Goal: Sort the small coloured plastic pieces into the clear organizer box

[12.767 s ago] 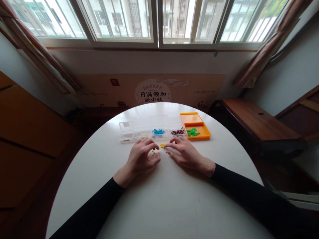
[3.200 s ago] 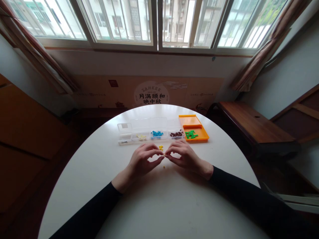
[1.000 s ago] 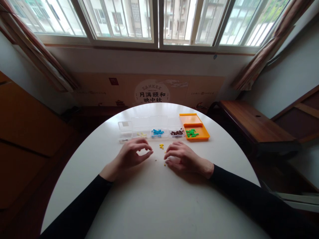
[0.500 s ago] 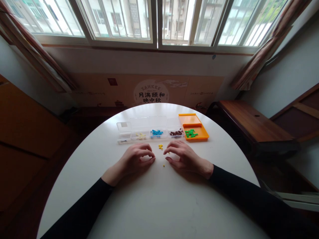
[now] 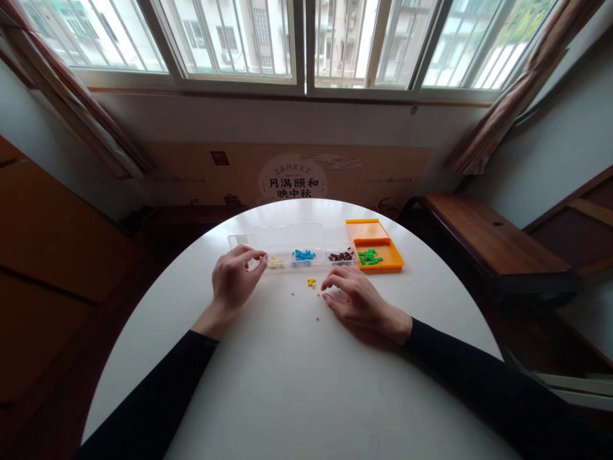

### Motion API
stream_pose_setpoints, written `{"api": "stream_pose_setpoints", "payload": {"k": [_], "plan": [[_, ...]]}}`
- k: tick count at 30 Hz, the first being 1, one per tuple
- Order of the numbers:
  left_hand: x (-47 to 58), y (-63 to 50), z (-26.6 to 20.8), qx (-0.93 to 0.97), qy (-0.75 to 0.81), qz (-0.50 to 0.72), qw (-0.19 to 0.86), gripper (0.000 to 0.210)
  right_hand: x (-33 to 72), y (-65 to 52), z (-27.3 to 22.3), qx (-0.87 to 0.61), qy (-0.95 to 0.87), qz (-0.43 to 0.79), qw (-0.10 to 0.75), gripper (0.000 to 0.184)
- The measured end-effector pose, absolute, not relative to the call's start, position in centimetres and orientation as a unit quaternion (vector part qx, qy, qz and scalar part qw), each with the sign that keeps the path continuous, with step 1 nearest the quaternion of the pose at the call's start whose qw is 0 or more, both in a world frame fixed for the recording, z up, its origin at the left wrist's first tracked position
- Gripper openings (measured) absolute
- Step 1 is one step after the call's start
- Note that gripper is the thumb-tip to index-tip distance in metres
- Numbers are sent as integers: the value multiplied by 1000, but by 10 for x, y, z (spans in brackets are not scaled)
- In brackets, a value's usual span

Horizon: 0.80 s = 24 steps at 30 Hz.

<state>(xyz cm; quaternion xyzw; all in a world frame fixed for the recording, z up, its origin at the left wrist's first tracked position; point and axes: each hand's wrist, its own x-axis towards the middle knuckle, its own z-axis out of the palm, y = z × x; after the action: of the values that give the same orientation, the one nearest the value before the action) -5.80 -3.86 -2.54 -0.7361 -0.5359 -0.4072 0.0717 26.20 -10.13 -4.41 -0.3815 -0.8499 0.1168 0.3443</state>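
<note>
My left hand [image 5: 235, 276] is at the left end of the clear plastic compartment box [image 5: 306, 237], thumb and forefinger pinched together; whatever they hold is hidden or too small to name. Pale yellow bits [image 5: 275, 262] lie in the compartment beside its fingertips. My right hand [image 5: 355, 297] rests on the table with thumb and forefinger apart, close to a tiny yellow piece [image 5: 318, 294]. Just beyond its fingers is a small cluster of yellow pieces [image 5: 311, 282]. Single yellow pieces lie at the left [image 5: 292, 293] and nearer to me [image 5: 317, 319].
Blue pieces [image 5: 304, 255] and dark brown pieces [image 5: 341, 256] fill other compartments of the clear box. Right of it stands an open orange box [image 5: 395, 259] with green pieces [image 5: 370, 257]. All this sits on a round white table [image 5: 287, 390]; a wooden bench [image 5: 498, 233] stands beyond on the right.
My left hand has moved left and away from me, from the middle of the table to the clear box. A yellow piece now shows where it was. My right hand has barely moved.
</note>
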Motion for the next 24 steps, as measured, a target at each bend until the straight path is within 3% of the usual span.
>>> {"api": "stream_pose_setpoints", "payload": {"k": [12, 24], "plan": [[-58, -57, -23, -766, -498, -404, 42, 14, 256, -90, -41, -380, -839, 141, 363, 11], [-40, -66, -29, -840, -417, -346, 32, 17, 241, -68, -52, -397, -852, 95, 328, 17]]}}
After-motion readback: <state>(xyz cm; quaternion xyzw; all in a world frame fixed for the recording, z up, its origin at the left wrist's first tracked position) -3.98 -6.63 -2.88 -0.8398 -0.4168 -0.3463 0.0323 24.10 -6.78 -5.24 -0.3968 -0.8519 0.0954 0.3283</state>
